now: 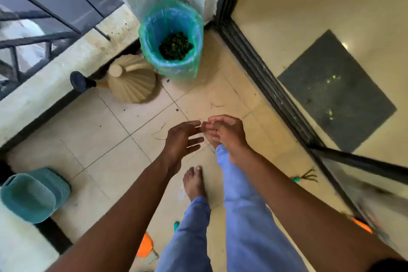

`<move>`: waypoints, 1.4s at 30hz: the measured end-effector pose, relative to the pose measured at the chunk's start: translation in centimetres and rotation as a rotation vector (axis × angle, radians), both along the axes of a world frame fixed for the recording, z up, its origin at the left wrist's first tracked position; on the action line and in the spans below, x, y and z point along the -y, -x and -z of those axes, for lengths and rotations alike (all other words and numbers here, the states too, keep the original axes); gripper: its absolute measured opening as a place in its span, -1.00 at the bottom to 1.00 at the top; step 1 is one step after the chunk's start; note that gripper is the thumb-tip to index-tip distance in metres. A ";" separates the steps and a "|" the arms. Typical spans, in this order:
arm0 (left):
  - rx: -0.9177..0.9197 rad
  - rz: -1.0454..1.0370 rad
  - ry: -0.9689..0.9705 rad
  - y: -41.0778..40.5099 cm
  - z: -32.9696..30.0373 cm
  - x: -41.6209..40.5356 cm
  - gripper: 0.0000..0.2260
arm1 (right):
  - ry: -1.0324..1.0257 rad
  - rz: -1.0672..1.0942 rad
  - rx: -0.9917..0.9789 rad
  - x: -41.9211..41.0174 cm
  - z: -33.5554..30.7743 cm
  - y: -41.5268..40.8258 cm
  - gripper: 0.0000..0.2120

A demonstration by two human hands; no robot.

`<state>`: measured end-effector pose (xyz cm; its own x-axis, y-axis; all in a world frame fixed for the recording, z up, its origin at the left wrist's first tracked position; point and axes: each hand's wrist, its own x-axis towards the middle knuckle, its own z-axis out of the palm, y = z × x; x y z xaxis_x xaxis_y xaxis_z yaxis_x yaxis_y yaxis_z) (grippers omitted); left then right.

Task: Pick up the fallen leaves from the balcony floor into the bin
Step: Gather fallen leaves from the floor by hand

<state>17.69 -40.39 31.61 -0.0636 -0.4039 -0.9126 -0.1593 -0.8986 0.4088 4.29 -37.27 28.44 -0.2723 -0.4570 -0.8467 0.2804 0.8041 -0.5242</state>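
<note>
Both hands' fingers loosely spread, left hand (183,139) beside right hand (225,132), any leaf between them blurred.

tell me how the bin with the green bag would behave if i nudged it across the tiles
The bin would probably slide easily: it looks like thin plastic, and the leaves fill only its bottom, so it is likely light. It stands tall and narrow, so a push near the rim might tip it. The loose bag would likely crinkle and shift under a hand.

- bin (194,29): blue, green liner
- leaves (175,46): dark green
- floor tiles (106,130): beige
- trousers (240,205): blue
- doormat (335,90): dark grey
- basket (33,194): teal
</note>
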 end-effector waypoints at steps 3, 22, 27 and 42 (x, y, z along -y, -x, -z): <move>0.007 0.169 0.048 0.8 -1.2 -1.6 -0.73 | 0.069 0.089 0.000 -3.1 -1.6 0.9 -0.80; -0.025 1.137 0.088 21.9 3.2 -31.6 -0.76 | -0.060 0.513 -0.197 -42.0 2.5 15.2 -0.87; -0.040 1.402 0.112 27.8 3.2 -43.2 -0.82 | -0.109 0.714 -0.230 -55.0 2.2 18.6 -0.83; -0.106 2.260 0.245 35.1 2.8 -69.3 -0.69 | -0.351 1.300 -0.115 -78.8 3.2 11.2 -0.83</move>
